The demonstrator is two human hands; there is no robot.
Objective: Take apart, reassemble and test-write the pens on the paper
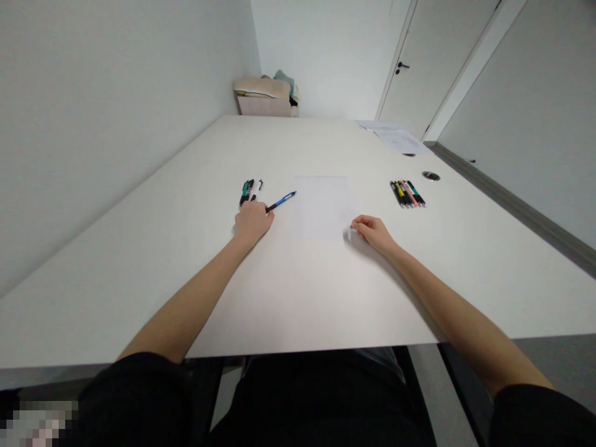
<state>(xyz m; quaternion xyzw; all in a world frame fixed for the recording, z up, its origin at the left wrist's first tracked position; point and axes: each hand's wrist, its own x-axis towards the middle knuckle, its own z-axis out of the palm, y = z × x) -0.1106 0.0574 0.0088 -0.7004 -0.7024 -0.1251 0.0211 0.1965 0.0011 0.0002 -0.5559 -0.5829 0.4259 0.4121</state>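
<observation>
A blue pen [282, 200] with a black grip sticks out of my left hand [252, 221], which is closed on its end. The pen points to the upper right, its far end near the left edge of a white sheet of paper [321, 208]. Just beyond my left fingers lie several pens [245, 194], green, black and white; the fingers partly cover their near ends. My right hand [375, 233] rests by the sheet's lower right corner, thumb and fingers pinched together. Whether the paper's edge is between those fingertips is unclear.
On the right, several pens and markers [408, 194] lie side by side, black, yellow, pink and green. Behind them are a round metal table fitting [431, 176] and printed papers [395, 136]. A wall borders the white table [298, 298] on the left. Folded cloths [263, 87] lie beyond its far edge.
</observation>
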